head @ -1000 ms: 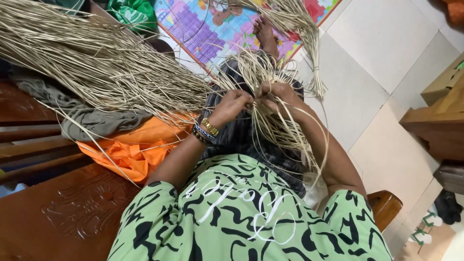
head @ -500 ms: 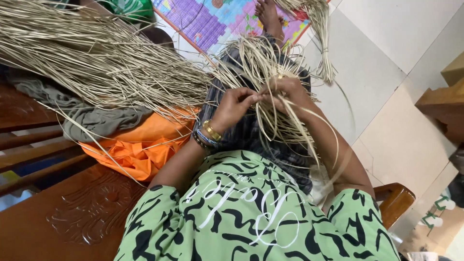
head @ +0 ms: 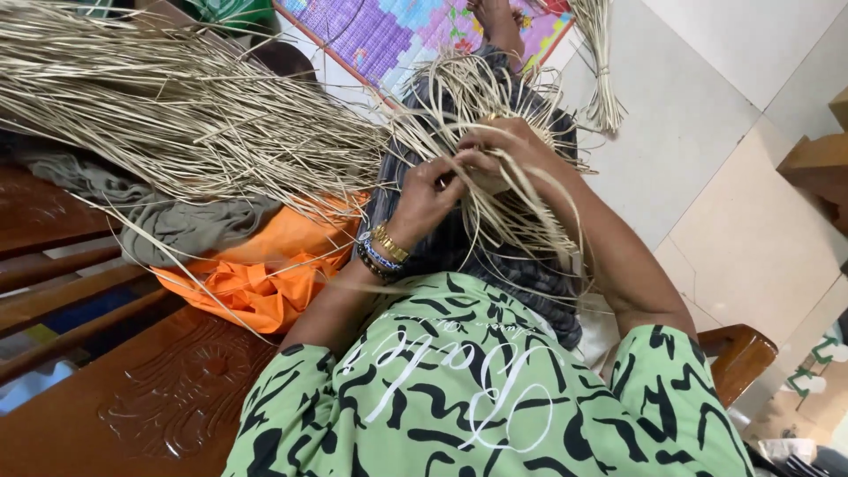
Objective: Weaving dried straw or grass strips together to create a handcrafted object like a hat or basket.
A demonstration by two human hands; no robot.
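Head view: the left hand (head: 428,196) and right hand (head: 502,152) meet over the lap, both pinched shut on thin pale straw strands (head: 495,199) that fan out and trail down across the right forearm. A large straw bundle (head: 177,115) lies to the left on a wooden bench (head: 159,397), over orange cloth (head: 265,274).

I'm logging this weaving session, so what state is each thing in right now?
Left hand: closed, pinching straw strands.
Right hand: closed on the same strands.
Straw strands: gripped, loose ends hanging over the lap.
Big straw bundle: lying spread across the bench.
Orange cloth: crumpled.
Grey cloth: crumpled under the bundle.
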